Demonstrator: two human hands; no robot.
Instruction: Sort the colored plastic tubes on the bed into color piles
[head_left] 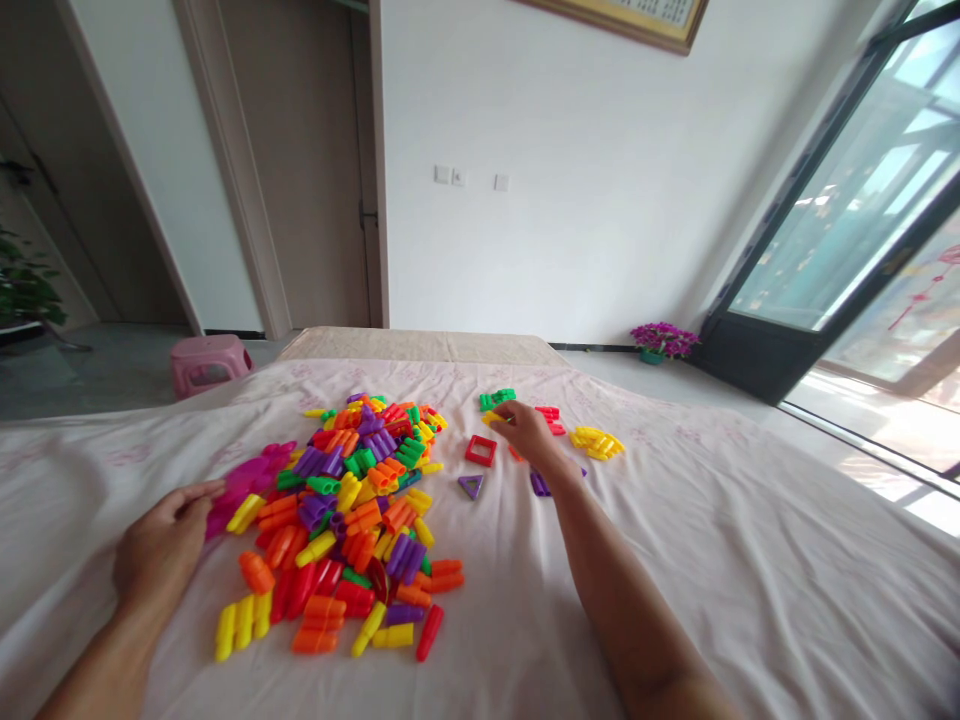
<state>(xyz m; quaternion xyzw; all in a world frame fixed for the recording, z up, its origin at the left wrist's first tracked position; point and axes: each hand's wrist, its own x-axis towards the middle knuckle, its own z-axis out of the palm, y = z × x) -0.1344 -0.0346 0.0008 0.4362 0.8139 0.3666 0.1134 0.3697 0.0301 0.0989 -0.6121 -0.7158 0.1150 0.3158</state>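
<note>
A heap of plastic building blocks [364, 470] in red, orange, yellow, green and purple lies on the cloth. My left hand [165, 540] is at its left side, fingers closed on the edge of a thin magenta item [251, 480], partly covered by blocks; its kind is unclear. To the right of the heap, my right hand [525, 430] pinches a yellow block [491, 417], just in front of some green blocks [497, 399]. Around this hand lie a red square frame [481, 451], a purple triangle [471, 487], red blocks [553, 418], purple blocks [539, 484] and yellow blocks [597, 442].
A pale, wrinkled cloth [750, 560] covers the work surface. Beyond it are a pink stool [211, 365] at the left and magenta flowers [664, 340] in a green pot by the glass door [817, 220]. A white wall [540, 260] stands behind.
</note>
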